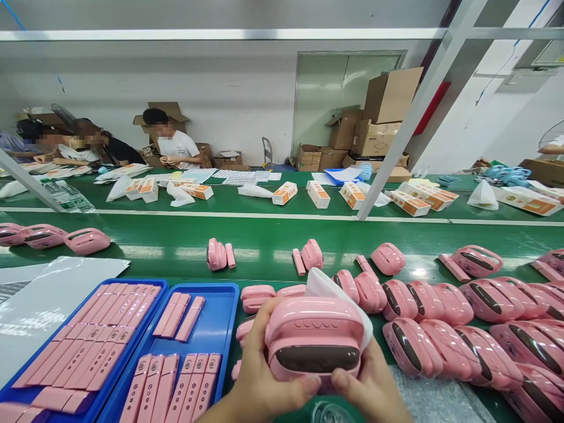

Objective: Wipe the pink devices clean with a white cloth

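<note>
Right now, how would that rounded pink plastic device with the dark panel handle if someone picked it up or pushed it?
The rounded pink plastic device looks stiff, probably a moulded shell with little give. Its glossy finish may be slippery in a loose grip. Its rounded body might tip when pushed, though similar pink devices appear to lie steadily on the green conveyor belt.

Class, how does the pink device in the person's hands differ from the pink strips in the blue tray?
The pink device is chunky and rounded; the pink strips are long, thin and flat. The device has a dark panel; the strips have none. The left hand and right hand hold the device; the strips lie in the blue tray. Both are pink.
</note>
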The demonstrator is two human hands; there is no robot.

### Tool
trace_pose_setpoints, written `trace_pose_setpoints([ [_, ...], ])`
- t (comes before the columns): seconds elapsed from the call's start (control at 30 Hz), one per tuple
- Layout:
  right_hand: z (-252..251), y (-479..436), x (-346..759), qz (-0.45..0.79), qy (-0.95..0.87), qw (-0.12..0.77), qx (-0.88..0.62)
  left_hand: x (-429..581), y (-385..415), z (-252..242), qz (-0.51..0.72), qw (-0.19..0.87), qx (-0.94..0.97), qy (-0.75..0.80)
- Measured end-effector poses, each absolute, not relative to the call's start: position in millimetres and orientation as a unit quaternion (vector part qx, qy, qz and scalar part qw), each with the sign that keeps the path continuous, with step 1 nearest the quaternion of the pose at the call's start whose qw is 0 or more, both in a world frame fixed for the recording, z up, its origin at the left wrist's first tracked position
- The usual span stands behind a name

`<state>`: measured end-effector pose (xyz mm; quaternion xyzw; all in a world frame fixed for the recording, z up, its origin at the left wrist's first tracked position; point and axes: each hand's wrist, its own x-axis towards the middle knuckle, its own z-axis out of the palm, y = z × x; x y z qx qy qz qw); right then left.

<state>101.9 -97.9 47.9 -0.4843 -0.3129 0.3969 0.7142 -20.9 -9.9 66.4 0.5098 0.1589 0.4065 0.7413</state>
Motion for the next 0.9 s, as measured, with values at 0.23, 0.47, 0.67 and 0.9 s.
trace_pose_setpoints([
  [0.23,57.5,-100.5,103.0,0.407,-0.355,0.669,-0.511,-26.2,-16.3,74.6,0.354,0.768,0.485,0.222],
  [0.47,57.4,-89.6,99.7,0.469,-0.318,0.710,-0.419,-32.6,-1.9,74.4,0.319,0.747,0.557,0.173],
  [0.67,44.6,-80.2,104.1,0.491,-0.235,0.707,-0.452,-28.5,8.6,79.1,0.296,0.842,0.409,0.190],
  [0.9,53.6,-80.8,107.0,0.264,-0.301,0.654,-0.642,6.2,5.0,86.3,0.303,0.883,0.146,0.328],
])
